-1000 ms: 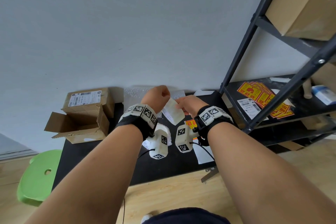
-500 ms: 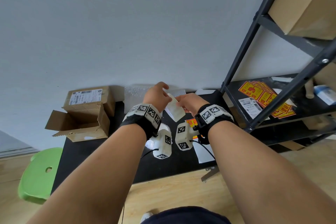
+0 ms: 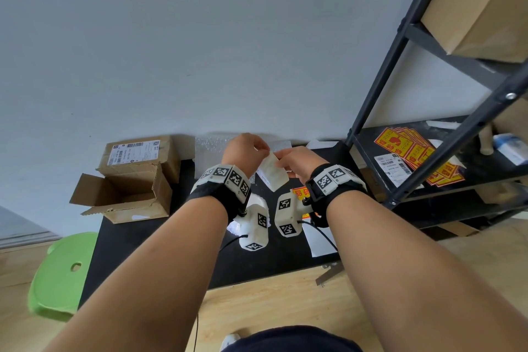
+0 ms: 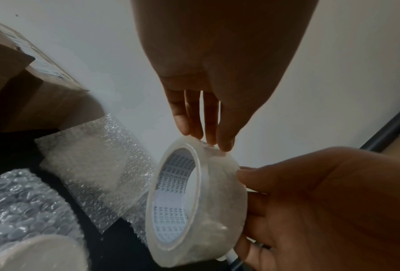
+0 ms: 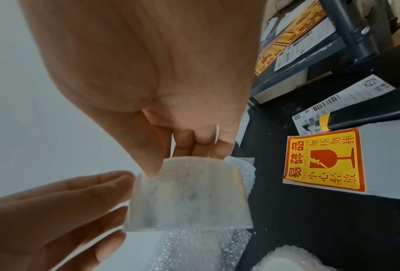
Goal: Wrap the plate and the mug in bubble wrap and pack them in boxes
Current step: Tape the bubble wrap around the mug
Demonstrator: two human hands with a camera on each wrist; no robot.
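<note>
Right hand (image 4: 322, 210) clamps the clear tape roll (image 4: 194, 201), thumb on one side and curled fingers on the other, and holds it in the air above the black table (image 3: 137, 251), while the left hand (image 4: 217, 64) holds nothing and sets the tips of its straightened fingers (image 4: 224, 143) on the roll's outer face. I read this as the hunt for the tape's loose end. On the table below, a bundle in bubble wrap (image 4: 20, 210) lies at the near left of the roll with a flat bubble sheet (image 4: 96, 165) just beyond it. I cannot tell whether the plate or the mug is inside, and neither shows bare. The open box (image 3: 123, 197) waits at the far left of the table, well apart from the hands. To do this step well I would keep the right grip firm on the roll's sides only, turn the roll slowly under the left fingertips until a nail catches the seam, then lift the end squarely so that it does not split into a sliver. Clear tape hides its own edge, so touch matters more than sight. A fragile sticker (image 5: 324, 161) lies to the right.
</note>
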